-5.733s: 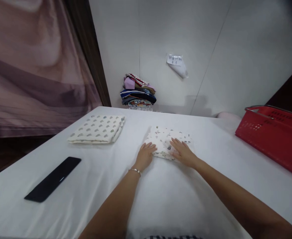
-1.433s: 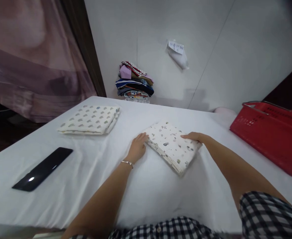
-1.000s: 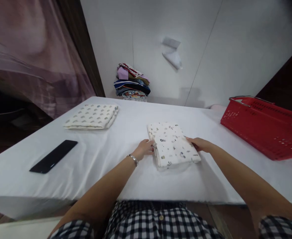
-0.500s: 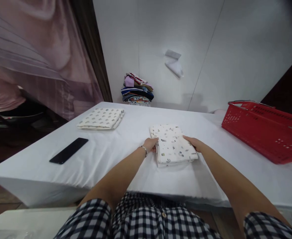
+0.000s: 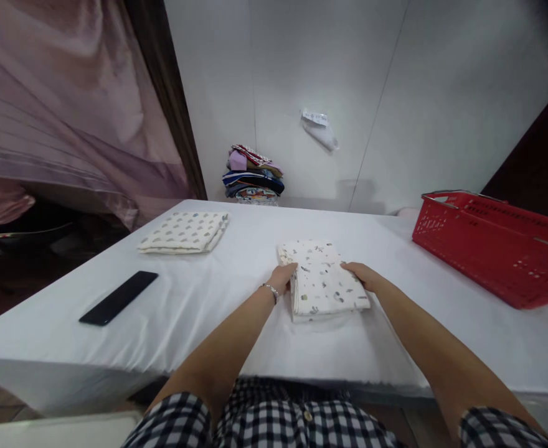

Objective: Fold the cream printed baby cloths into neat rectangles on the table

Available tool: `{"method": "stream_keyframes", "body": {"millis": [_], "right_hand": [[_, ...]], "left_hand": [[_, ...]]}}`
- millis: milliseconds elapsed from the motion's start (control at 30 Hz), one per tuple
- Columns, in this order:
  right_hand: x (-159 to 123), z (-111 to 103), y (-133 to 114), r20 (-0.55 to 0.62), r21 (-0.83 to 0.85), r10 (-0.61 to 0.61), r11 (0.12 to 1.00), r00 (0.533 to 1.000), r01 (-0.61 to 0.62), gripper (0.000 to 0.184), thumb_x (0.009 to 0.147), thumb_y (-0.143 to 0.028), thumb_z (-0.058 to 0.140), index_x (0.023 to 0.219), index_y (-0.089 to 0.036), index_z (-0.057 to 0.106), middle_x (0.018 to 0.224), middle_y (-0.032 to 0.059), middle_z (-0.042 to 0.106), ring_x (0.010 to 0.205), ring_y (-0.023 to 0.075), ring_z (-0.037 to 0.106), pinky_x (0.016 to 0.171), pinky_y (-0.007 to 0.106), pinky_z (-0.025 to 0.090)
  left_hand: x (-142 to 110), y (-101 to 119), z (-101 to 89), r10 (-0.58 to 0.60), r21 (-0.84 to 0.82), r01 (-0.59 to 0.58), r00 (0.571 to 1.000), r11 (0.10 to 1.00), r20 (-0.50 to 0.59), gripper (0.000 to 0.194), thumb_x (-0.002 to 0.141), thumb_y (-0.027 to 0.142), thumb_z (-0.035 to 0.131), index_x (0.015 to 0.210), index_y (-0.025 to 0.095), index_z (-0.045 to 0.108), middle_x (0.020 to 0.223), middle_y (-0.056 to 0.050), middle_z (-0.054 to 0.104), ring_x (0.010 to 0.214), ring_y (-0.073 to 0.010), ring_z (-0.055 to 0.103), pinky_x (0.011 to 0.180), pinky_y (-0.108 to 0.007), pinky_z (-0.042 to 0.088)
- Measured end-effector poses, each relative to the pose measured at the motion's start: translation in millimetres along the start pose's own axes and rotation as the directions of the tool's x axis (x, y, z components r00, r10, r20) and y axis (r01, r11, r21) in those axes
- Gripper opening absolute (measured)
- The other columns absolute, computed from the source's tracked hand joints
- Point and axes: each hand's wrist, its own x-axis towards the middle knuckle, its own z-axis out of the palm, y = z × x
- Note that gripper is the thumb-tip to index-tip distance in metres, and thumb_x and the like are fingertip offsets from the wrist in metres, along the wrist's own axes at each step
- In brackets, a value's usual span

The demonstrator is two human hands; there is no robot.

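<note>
I have the white cloth with small scattered motifs [image 5: 321, 277], folded into a layered rectangle, lying on the white-covered tabletop [image 5: 250, 249] in front of me. My left grip [image 5: 283, 278] is clamped on its left side, thumb over the top; my right grip [image 5: 363, 275] pinches the opposite side, though the fingers beneath are hidden from me. The folding looks largely done, I judge: the top face lies fairly flat, while the layers at the left and near edges don't sit quite flush, so a little squaring may be left. The cream cloth with rows of grey motifs [image 5: 185, 231] is also folded, lying well apart toward the tabletop's far left.

Around my cloth there is bare surface on both sides and beyond it. The near edge of the tabletop is close to my body, with only a strip between it and the cloth. To my left, the flat black glossy slab [image 5: 119, 298] lies below the cream cloth; to my right, the red perforated plastic basket [image 5: 493, 249] bounds the open room, well clear of my right grip.
</note>
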Motion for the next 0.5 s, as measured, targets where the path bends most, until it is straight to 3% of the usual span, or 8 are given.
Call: {"method": "stream_keyframes", "body": {"millis": [267, 400, 500], "right_hand": [[4.0, -0.5, -1.3, -0.038, 0.026, 0.061, 0.998, 0.997, -0.06, 0.018, 0.077, -0.03, 0.062, 0.085, -0.014, 0.063, 0.082, 0.0093, 0.071, 0.08, 0.0219, 0.067, 0.075, 0.033, 0.054], [7.3, 1.3, -3.5, -0.03, -0.034, 0.09, 0.995, 0.996, -0.091, 0.031, 0.078, -0.044, 0.062, 0.087, -0.014, 0.064, 0.087, 0.011, 0.071, 0.083, 0.0224, 0.066, 0.075, 0.032, 0.054], [9.0, 3.9, -6.2, -0.075, -0.109, 0.066, 0.991, 0.995, -0.074, 0.034, 0.072, -0.045, 0.067, 0.087, -0.014, 0.064, 0.086, 0.0108, 0.07, 0.083, 0.0238, 0.066, 0.072, 0.034, 0.054]], "left_hand": [[-5.5, 0.4, -9.9, -0.018, -0.145, 0.036, 0.992, 0.989, 0.123, 0.031, 0.078, 0.038, 0.061, 0.096, 0.012, 0.058, 0.078, -0.007, 0.066, 0.064, -0.0149, 0.061, 0.06, -0.027, 0.051], [-4.9, 1.2, -14.8, -0.022, -0.13, 0.042, 0.988, 0.991, 0.154, 0.033, 0.076, 0.038, 0.065, 0.093, 0.01, 0.06, 0.077, -0.008, 0.066, 0.062, -0.0161, 0.062, 0.061, -0.029, 0.052], [-0.3, -2.1, -15.2, -0.002, -0.078, 0.012, 0.992, 0.997, 0.126, 0.028, 0.073, 0.031, 0.067, 0.09, 0.009, 0.06, 0.073, -0.007, 0.065, 0.058, -0.0156, 0.06, 0.058, -0.03, 0.051]]}}
